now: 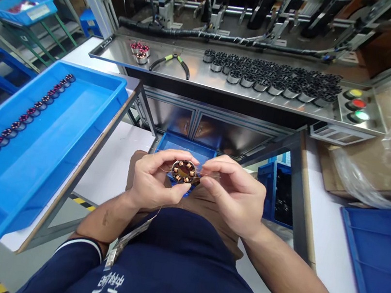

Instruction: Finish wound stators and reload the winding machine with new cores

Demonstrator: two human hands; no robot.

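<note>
Hands (154, 179) (236, 194) cupped — fingertips pinching stator (183, 171)

Glossy blue plastic tray (88, 101), brushed shiny metal shelf (191, 75), copper-wound stator (183, 171)

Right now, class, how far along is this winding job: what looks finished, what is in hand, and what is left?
Looks done: a row of dark wound rings lies in the big blue plastic tray. In hand: the left hand and right hand hold a round copper-wound stator ring, fingers on its fine wire. Probably left: many bare black rings waiting on the steel shelf.
</note>
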